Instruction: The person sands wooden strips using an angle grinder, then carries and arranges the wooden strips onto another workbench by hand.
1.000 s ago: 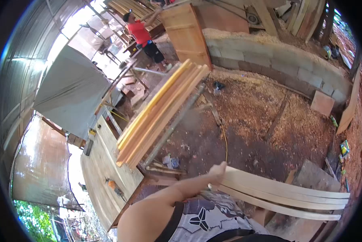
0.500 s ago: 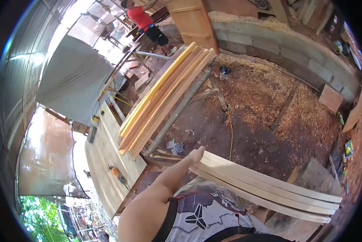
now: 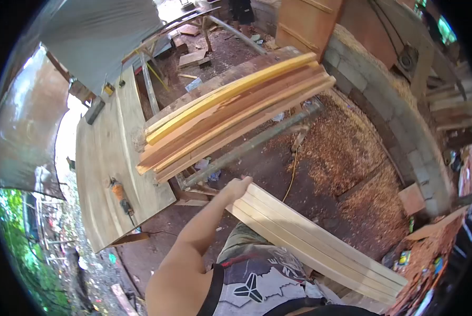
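Observation:
My left hand (image 3: pixel 238 189) is closed around the near-left end of a bundle of pale wooden boards (image 3: pixel 315 237). Several boards lie flat against each other and slant down to the lower right, across the front of my body. Their far end reaches the lower right of the view. My right hand does not show. Just beyond my left hand, a stack of longer reddish and yellow boards (image 3: pixel 236 113) rests on a metal-pipe support (image 3: pixel 257 145).
To the left, a plywood-topped table (image 3: pixel 102 174) holds an orange power tool (image 3: pixel 120 197) with a cord. A low block wall (image 3: pixel 373 100) curves along the right. Wood shavings (image 3: pixel 346 142) cover the dirt floor, where a yellow cord (image 3: pixel 292 176) lies. Another person's legs (image 3: pixel 241 16) show at the back.
My view has turned, so the stack and table appear larger and the co-worker is mostly cut off. The pale boards, still in my left hand, slope more steeply down to the right.

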`<state>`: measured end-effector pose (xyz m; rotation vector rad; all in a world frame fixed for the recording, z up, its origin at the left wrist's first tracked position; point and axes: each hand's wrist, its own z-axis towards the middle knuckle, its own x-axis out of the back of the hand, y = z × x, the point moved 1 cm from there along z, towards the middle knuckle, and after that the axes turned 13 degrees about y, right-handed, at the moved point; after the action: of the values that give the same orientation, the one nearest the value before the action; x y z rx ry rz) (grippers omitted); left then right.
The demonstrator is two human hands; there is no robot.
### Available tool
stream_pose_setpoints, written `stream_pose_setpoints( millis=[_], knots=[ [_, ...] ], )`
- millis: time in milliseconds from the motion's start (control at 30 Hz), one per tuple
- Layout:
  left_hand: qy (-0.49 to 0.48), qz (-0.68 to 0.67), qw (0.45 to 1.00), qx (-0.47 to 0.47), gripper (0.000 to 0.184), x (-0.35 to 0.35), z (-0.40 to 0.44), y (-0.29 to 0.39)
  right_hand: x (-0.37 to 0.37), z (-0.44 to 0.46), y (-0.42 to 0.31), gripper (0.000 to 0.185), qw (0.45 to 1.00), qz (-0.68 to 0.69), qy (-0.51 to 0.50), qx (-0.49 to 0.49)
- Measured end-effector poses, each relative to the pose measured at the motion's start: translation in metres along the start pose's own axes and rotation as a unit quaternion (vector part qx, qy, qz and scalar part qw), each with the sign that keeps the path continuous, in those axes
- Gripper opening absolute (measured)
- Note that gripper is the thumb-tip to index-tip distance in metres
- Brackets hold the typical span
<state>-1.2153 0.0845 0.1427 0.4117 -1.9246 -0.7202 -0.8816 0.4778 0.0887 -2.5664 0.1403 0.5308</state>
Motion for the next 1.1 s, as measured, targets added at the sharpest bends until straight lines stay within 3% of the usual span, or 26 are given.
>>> stream_pose_setpoints(
  millis=[67, 133, 167, 233, 300, 367, 433, 500, 567, 600, 667, 800, 867, 967, 1100],
  knots=[
    [0.014, -0.048, 0.998, 0.041, 0.044, 0.033, 0.0, -0.017, -0.053, 0.004, 0.012, 0.052, 0.999, -0.036, -0.024, -0.01],
    [0.014, -0.2, 0.953, 0.228, 0.053, 0.094, -0.016, -0.002, -0.109, 0.004, 0.03, 0.052, 0.997, -0.066, -0.045, -0.019],
    [0.014, -0.202, 0.954, 0.221, 0.053, 0.109, -0.014, -0.013, -0.136, 0.005, 0.041, 0.053, 0.995, -0.072, -0.057, -0.026],
    [0.124, -0.18, 0.957, 0.192, 0.066, 0.13, -0.028, -0.043, -0.184, 0.005, 0.066, 0.053, 0.993, -0.081, -0.079, -0.038],
    [0.224, -0.329, 0.877, 0.27, 0.072, 0.12, -0.025, -0.105, -0.228, 0.005, 0.088, 0.053, 0.99, -0.088, -0.099, -0.053],
    [0.259, -0.369, 0.839, 0.304, 0.057, 0.128, -0.042, -0.14, -0.273, 0.007, 0.112, 0.053, 0.986, -0.095, -0.119, -0.074],
    [0.238, -0.569, 0.715, 0.328, 0.055, 0.139, -0.066, -0.149, -0.318, 0.01, 0.136, 0.053, 0.98, -0.102, -0.139, -0.098],
    [0.337, -0.545, 0.709, 0.295, 0.059, 0.146, -0.086, -0.158, -0.363, 0.015, 0.159, 0.053, 0.973, -0.108, -0.161, -0.124],
    [0.36, -0.601, 0.669, 0.247, 0.058, 0.15, -0.104, -0.161, -0.405, 0.023, 0.183, 0.053, 0.965, -0.113, -0.182, -0.152],
    [0.361, -0.596, 0.672, 0.251, 0.058, 0.15, -0.112, -0.163, -0.425, 0.027, 0.195, 0.053, 0.96, -0.116, -0.189, -0.169],
    [0.414, -0.609, 0.59, 0.33, 0.063, 0.15, -0.131, -0.163, -0.465, 0.037, 0.22, 0.053, 0.95, -0.125, -0.206, -0.2],
    [0.416, -0.657, 0.566, 0.275, 0.066, 0.183, -0.127, -0.101, -0.556, 0.046, 0.273, 0.054, 0.915, -0.143, -0.248, -0.283],
    [0.537, -0.558, 0.508, 0.379, 0.066, 0.205, -0.122, -0.071, -0.592, 0.047, 0.306, 0.054, 0.897, -0.136, -0.262, -0.328],
    [0.582, -0.515, 0.533, 0.335, 0.078, 0.221, -0.115, -0.075, -0.638, 0.039, 0.348, 0.054, 0.875, -0.135, -0.271, -0.377],
    [0.549, -0.557, 0.529, 0.328, 0.072, 0.269, -0.085, -0.086, -0.693, 0.027, 0.405, 0.054, 0.852, -0.111, -0.279, -0.428]
  ],
)
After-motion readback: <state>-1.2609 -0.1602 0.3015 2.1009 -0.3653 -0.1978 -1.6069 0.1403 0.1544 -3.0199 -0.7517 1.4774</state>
